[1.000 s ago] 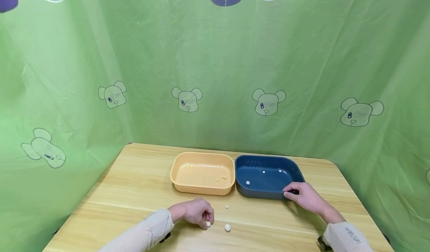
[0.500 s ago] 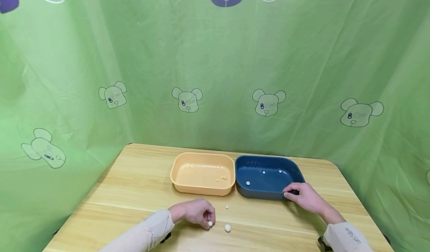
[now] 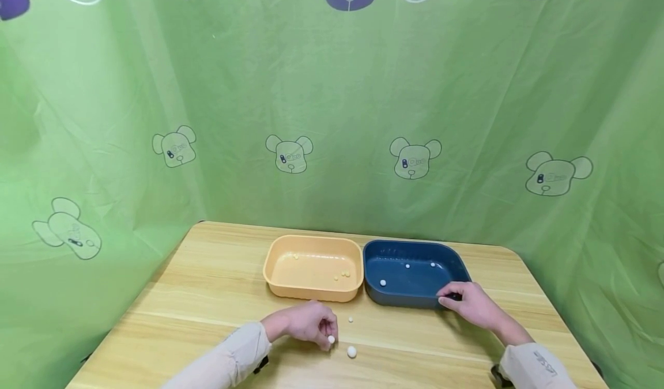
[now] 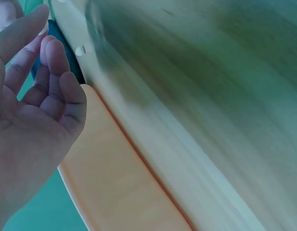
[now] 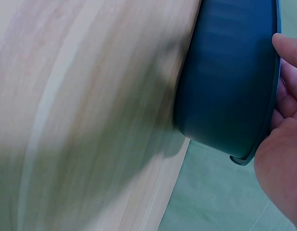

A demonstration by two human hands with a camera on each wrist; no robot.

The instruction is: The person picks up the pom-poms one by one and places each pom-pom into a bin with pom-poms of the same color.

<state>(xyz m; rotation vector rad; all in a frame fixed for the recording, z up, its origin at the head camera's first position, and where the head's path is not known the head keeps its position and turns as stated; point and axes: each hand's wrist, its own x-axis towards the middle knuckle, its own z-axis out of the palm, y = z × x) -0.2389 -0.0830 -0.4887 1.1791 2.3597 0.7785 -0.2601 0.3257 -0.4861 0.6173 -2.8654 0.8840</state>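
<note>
The person's left hand pinches a white ball between thumb and forefinger, the two tips only as far apart as the ball is thick; in the left wrist view the ball is mostly hidden by those tips, and the other fingers are loosely bent, holding nothing visible. The held ball is over the table, in front of the orange box and near a larger white ball that lies on the wood. A small pale ball rests just beyond, between that larger ball and the boxes. The right hand holds the near right part of the rim of the blue box, its thumb tip against the edge and the other fingers bent behind it; how firmly they press cannot be told. Three white balls lie spread over the blue box's floor, and a few tiny yellowish balls lie in the orange box, which stands side by side with the blue one.
</note>
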